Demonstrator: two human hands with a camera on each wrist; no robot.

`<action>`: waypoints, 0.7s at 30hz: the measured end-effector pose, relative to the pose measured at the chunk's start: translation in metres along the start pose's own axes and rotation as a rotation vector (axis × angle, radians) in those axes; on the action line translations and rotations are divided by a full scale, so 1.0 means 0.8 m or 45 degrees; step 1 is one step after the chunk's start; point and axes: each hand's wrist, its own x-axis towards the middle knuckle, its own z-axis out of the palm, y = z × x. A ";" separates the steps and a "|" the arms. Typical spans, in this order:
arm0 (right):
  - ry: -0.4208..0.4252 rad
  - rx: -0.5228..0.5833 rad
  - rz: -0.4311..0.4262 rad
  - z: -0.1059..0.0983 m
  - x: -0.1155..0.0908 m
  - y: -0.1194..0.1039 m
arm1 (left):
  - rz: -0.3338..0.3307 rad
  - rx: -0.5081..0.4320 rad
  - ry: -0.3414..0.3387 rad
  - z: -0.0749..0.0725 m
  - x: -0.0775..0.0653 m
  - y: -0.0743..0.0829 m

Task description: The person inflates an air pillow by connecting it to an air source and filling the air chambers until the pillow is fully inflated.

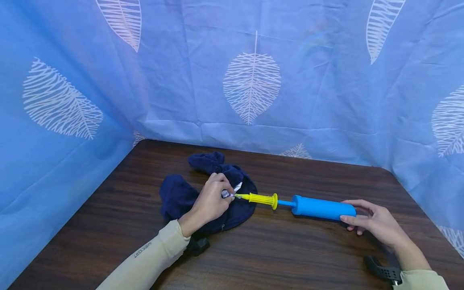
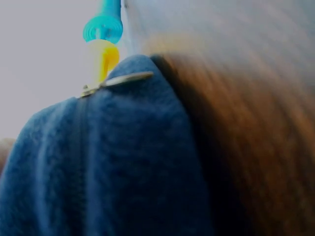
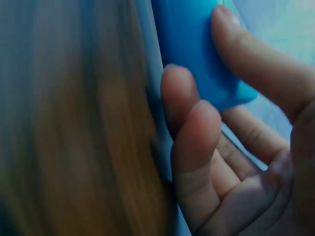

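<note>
Pumping air seems the step in hand: the left hand [image 1: 213, 197] pinches a pale valve [image 1: 226, 193] at the yellow nozzle [image 1: 242, 196], over the navy cushion [image 1: 237, 211] on the table [image 1: 304, 253]; the right hand [image 1: 378, 224] grips the blue barrel [image 1: 320, 207]; next probably needs a straight, steady push

The pump [image 1: 308, 206] bars your way across the middle of the table [image 1: 282, 249], running from your right hand [image 1: 377, 221] at its blue end to your left hand [image 1: 214, 197] at its yellow tip. You have bare wood on the near side, between your forearms, and a bare strip beyond the pump, up to the curtain [image 1: 203, 80] that walls off the back and both sides. Navy cloth [image 1: 174, 197] lies beneath and around your left hand, blocking a low pass there; bare wood lies left of it.
</note>
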 end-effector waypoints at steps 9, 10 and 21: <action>0.090 -0.031 0.155 -0.045 -0.018 0.041 | -0.017 -0.004 0.001 -0.002 0.004 0.002; 0.098 -0.028 0.160 -0.047 -0.019 0.044 | -0.019 -0.006 0.003 -0.003 0.004 0.002; 0.040 0.014 0.098 -0.037 -0.013 0.033 | -0.028 -0.042 0.038 -0.003 0.002 0.000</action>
